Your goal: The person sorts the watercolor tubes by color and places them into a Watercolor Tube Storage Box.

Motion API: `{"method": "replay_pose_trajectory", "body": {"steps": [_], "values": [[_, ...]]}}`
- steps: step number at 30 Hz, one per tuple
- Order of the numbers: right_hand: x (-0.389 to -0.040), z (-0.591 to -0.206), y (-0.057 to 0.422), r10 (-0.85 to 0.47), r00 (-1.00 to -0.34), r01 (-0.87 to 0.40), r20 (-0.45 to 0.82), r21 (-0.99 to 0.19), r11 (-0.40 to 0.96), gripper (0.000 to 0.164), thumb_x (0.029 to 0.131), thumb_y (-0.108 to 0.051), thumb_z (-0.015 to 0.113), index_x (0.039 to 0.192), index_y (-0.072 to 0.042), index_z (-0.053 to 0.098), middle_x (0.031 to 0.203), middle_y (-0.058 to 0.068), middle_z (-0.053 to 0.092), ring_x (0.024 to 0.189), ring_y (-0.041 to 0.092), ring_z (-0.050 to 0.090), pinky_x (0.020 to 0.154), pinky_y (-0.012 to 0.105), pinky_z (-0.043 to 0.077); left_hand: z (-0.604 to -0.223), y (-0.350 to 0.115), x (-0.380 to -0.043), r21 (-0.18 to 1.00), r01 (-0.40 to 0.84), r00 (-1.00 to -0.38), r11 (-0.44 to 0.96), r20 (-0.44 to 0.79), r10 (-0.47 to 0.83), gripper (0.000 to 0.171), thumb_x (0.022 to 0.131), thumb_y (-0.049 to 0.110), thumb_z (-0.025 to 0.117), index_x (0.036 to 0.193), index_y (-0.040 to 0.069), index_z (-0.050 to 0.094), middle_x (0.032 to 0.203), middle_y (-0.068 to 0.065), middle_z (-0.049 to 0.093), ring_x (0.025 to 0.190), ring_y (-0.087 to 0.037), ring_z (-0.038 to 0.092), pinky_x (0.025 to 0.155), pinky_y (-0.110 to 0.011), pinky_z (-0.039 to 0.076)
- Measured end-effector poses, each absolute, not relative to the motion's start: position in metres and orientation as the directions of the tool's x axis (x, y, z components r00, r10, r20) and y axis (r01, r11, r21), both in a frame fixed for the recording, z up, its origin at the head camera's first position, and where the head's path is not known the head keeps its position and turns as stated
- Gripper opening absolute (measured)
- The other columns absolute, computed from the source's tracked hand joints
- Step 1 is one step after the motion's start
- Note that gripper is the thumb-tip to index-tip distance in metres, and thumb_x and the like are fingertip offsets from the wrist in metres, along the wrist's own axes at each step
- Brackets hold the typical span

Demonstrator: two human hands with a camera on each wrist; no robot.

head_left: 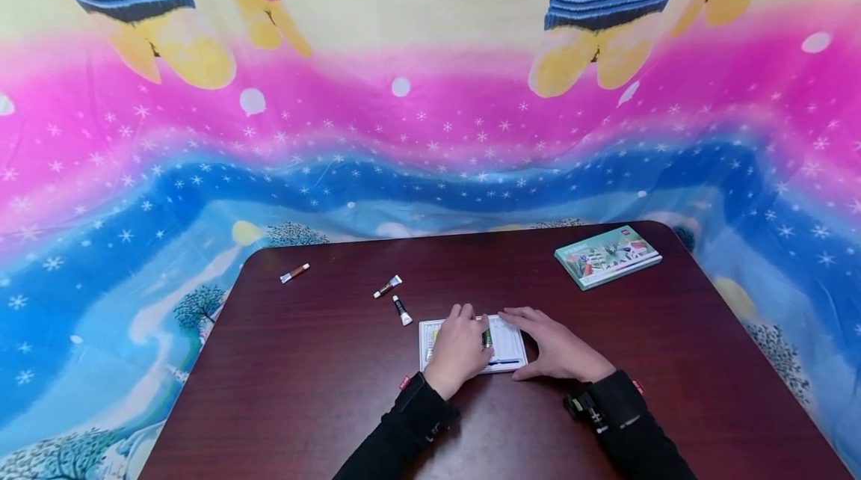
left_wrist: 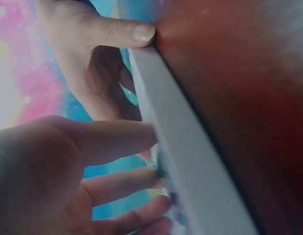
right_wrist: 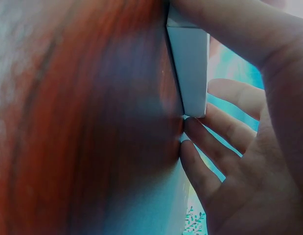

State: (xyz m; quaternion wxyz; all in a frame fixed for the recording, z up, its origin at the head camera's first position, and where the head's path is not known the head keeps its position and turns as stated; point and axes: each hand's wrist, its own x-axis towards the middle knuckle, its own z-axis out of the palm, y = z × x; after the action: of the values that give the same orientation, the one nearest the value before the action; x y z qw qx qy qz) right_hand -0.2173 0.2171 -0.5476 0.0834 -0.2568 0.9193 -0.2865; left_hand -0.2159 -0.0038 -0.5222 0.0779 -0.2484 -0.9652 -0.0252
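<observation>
A shallow white tray (head_left: 514,338) lies on the table, holding several small paint tubes. Yellowish tubes (head_left: 431,336) are at its left part and a dark blue tube (head_left: 503,362) lies along its near side. My left hand (head_left: 460,349) reaches over the tray, thumb and index finger at the two ends of a green paint tube (head_left: 487,336); its palm hides part of the contents. My right hand (head_left: 554,347) grips the tray's right end, thumb on the near wall and fingers around the far corner. The tray's pale side wall (right_wrist: 189,68) shows in the right wrist view.
Left of the tray lie a black tube (head_left: 402,310), a dark brown tube (head_left: 387,286) and, farther off, an orange-brown tube (head_left: 294,273). A flat green printed box (head_left: 608,256) rests at the table's back right. A patterned cloth (head_left: 417,114) hangs behind the table (head_left: 282,390).
</observation>
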Motion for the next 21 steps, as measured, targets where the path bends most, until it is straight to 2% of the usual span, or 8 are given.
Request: {"method": "replay_pose_trajectory", "body": {"steps": [4,9,15,21], "values": [[-0.218,-0.547,0.217,-0.519,-0.855,-0.426,-0.006,-0.564,0.708,0.101,0.073,-0.044,0.094,0.158,-0.016,0.045,0.157,0.011,0.047,0.140,0.034,0.048,0.104,0.055,0.050,-0.517,0.001,-0.215,-0.066,0.460,-0.879,0.885,0.110,0.465,0.054,0.087,0.047,0.077,0.129,0.014,0.074,0.111,-0.006,0.067,0.098,-0.020,0.056,0.085,-0.031,0.055],[-0.217,-0.545,0.216,-0.518,-0.855,-0.427,-0.005,-0.560,0.710,0.102,0.073,-0.043,0.094,0.158,-0.016,0.044,0.157,0.011,0.047,0.140,0.033,0.048,0.104,0.054,0.050,-0.514,0.002,-0.215,-0.079,0.455,-0.884,0.887,0.078,0.460,0.054,0.088,0.047,0.076,0.131,0.015,0.074,0.111,-0.005,0.066,0.099,-0.019,0.057,0.085,-0.030,0.054],[-0.217,-0.546,0.217,-0.515,-0.857,-0.417,-0.012,-0.571,0.707,0.102,0.074,-0.044,0.094,0.158,-0.017,0.044,0.157,0.011,0.046,0.140,0.033,0.048,0.104,0.054,0.050,-0.517,-0.003,-0.219,0.052,0.457,-0.887,0.888,0.103,0.450,0.051,0.084,0.047,0.080,0.125,0.017,0.077,0.107,-0.005,0.068,0.098,-0.021,0.058,0.086,-0.031,0.053],[-0.217,-0.548,0.218,-0.518,-0.855,-0.419,-0.015,-0.567,0.709,0.102,0.074,-0.046,0.093,0.159,-0.017,0.044,0.158,0.011,0.046,0.141,0.033,0.047,0.104,0.055,0.050,-0.512,-0.014,-0.224,0.202,0.452,-0.892,0.869,0.119,0.437,0.048,0.088,0.046,0.080,0.126,0.016,0.076,0.111,-0.005,0.071,0.099,-0.022,0.061,0.084,-0.032,0.055]]}}
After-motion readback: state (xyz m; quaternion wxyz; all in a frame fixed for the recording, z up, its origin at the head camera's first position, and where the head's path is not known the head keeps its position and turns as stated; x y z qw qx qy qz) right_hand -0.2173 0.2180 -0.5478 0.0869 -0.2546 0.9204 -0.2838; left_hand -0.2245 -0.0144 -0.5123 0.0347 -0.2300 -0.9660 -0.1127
